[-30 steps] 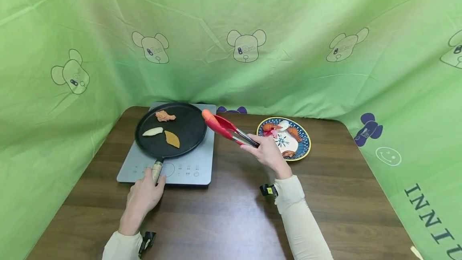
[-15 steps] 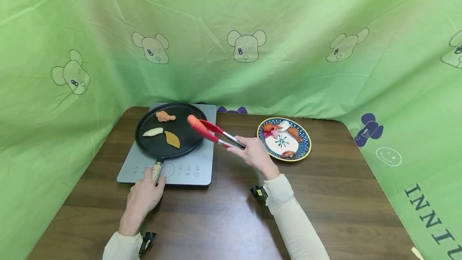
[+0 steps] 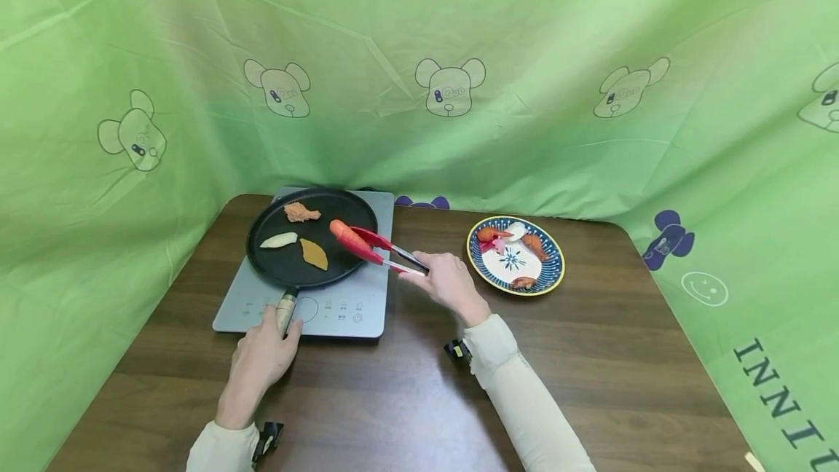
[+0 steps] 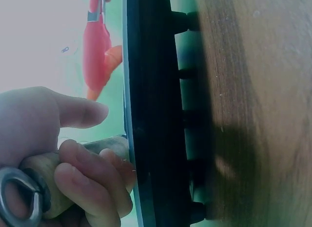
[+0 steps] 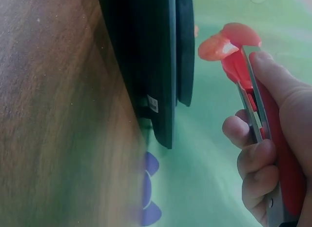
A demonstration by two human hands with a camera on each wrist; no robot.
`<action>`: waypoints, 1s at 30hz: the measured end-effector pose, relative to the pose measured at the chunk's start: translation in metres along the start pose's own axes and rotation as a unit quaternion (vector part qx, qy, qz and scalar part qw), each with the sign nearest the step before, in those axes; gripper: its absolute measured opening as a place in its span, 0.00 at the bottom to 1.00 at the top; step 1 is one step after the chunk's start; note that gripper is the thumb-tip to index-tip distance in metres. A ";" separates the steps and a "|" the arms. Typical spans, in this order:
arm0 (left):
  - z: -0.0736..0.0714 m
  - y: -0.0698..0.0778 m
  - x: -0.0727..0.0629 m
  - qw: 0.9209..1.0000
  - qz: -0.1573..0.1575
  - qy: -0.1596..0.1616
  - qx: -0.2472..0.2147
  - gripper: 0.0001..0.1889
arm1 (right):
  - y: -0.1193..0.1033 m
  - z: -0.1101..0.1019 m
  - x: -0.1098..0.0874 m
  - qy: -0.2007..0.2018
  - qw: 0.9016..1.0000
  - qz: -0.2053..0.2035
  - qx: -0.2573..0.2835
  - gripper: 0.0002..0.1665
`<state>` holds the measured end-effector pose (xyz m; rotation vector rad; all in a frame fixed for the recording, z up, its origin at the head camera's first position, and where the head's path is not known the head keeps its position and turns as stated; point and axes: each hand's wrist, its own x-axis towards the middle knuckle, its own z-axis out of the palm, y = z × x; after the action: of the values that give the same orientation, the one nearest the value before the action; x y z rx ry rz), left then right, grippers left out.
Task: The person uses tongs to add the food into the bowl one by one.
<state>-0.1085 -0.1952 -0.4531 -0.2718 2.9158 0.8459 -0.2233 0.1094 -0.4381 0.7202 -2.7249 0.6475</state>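
The right hand (image 3: 448, 286) grips red tongs (image 3: 375, 237), which pinch an orange food piece (image 3: 342, 231) over the right side of the pan (image 3: 288, 261). At the near left, the left hand's (image 3: 262, 352) fingers wrap the handle (image 3: 285, 308).

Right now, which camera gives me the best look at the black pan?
The head view, because it looks down on the pan and shows most of its cooking surface. The left wrist view shows only its handle, partly covered by the left hand. The right wrist view shows just a dark side edge.
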 end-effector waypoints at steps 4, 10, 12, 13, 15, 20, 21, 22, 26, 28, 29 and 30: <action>0.000 0.000 -0.001 1.000 -0.001 -0.002 0.001 0.33 | 0.000 0.003 0.003 -0.005 1.000 0.000 -0.003 0.18; 0.000 -0.001 0.000 1.000 0.000 -0.001 0.002 0.33 | -0.002 0.004 0.010 -0.008 1.000 0.006 -0.008 0.19; 0.000 -0.002 0.000 1.000 0.000 0.000 0.002 0.33 | -0.002 0.004 0.012 -0.010 1.000 0.009 -0.009 0.20; 0.000 -0.002 0.000 1.000 -0.001 -0.001 0.001 0.33 | -0.001 0.005 0.013 -0.012 1.000 0.011 -0.010 0.20; 0.000 -0.002 -0.001 1.000 -0.002 -0.003 0.001 0.33 | -0.001 0.006 0.015 -0.018 1.000 0.015 -0.014 0.20; 0.000 -0.001 0.000 1.000 -0.005 -0.008 0.001 0.34 | 0.000 0.008 0.019 -0.024 0.999 0.024 -0.020 0.19; -0.001 -0.001 0.000 1.000 -0.005 -0.008 0.001 0.34 | 0.000 0.008 0.021 -0.024 0.999 0.024 -0.020 0.19; -0.001 -0.001 0.000 1.000 -0.006 -0.008 0.001 0.34 | 0.000 0.008 0.022 -0.024 0.999 0.025 -0.021 0.19; -0.001 -0.001 0.001 1.000 -0.008 -0.008 0.001 0.33 | 0.000 0.007 0.027 -0.026 0.999 0.028 -0.032 0.18; -0.001 0.000 0.000 1.000 -0.008 -0.009 0.000 0.33 | 0.001 0.007 0.030 -0.029 0.998 0.032 -0.036 0.19; -0.001 0.000 0.000 1.000 -0.008 -0.009 0.000 0.33 | 0.001 0.008 0.030 -0.031 0.998 0.034 -0.037 0.19; -0.001 0.000 0.000 1.000 -0.007 -0.009 0.000 0.33 | 0.001 0.008 0.031 -0.032 0.998 0.036 -0.038 0.19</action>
<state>-0.1090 -0.1959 -0.4520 -0.2823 2.8936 0.8434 -0.2513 0.0942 -0.4346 0.6390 -2.8284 0.5410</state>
